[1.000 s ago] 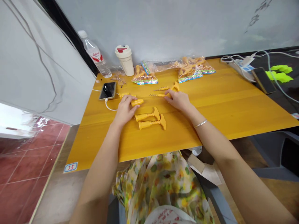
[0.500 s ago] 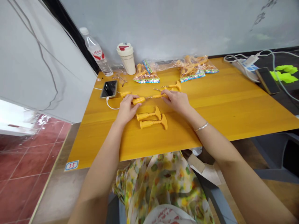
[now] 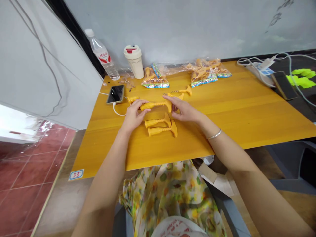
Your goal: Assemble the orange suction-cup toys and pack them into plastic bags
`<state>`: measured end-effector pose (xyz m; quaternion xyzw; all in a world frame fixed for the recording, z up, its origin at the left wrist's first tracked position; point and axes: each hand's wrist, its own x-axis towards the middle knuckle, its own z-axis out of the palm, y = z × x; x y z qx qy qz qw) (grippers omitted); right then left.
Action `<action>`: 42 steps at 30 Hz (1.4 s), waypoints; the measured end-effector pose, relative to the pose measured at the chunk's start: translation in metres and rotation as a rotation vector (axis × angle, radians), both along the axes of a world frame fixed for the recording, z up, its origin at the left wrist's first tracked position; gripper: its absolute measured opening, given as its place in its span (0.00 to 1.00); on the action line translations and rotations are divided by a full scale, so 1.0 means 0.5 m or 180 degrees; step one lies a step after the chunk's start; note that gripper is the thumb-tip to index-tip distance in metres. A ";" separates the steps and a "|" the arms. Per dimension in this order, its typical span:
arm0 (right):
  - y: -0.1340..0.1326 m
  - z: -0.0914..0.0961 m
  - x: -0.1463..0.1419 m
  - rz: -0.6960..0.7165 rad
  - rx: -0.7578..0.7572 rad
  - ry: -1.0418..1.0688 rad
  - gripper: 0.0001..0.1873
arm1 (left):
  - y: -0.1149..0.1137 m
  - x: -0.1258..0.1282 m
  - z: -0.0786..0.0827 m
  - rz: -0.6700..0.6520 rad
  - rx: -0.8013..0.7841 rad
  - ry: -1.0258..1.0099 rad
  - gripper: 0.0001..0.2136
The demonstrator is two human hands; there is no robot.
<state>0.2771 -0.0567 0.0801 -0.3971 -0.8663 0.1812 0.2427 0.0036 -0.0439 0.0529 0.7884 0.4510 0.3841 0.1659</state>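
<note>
My left hand is closed around the sleeve end of a yellow corkscrew, which lies level just above the table. Its metal screw is inside the sleeve, and its curved handle points right. Close to that handle is my right hand, fingers stretched out and apart; whether the palm touches the handle I cannot tell. Below lie two sleeved corkscrews, an upper one and a lower one. Behind my right fingers are two with bare metal screws, one farther back and one partly covered. A loose yellow sleeve sits beyond my left hand.
Along the wall stand a water bottle, a white cup, a bag of yellow parts and more such bags. A phone with a cable lies left. At right are a power strip and a dark phone.
The corkscrew's screw has gone into the sleeve held by my left hand, bringing its handle leftward. My right hand has let go of the handle and its fingers have straightened.
</note>
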 end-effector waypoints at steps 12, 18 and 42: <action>-0.012 0.002 -0.043 -0.0885 -0.1596 0.1372 0.40 | -0.014 0.017 0.009 0.0023 0.0214 -0.0013 0.22; 0.010 -0.016 -0.026 -0.0919 -0.0192 0.0833 0.29 | -0.003 0.010 0.001 0.0080 0.0266 -0.0411 0.21; 0.054 -0.012 0.049 -0.1941 -0.0146 0.0439 0.24 | 0.011 -0.007 -0.018 0.0280 -0.0453 0.0192 0.17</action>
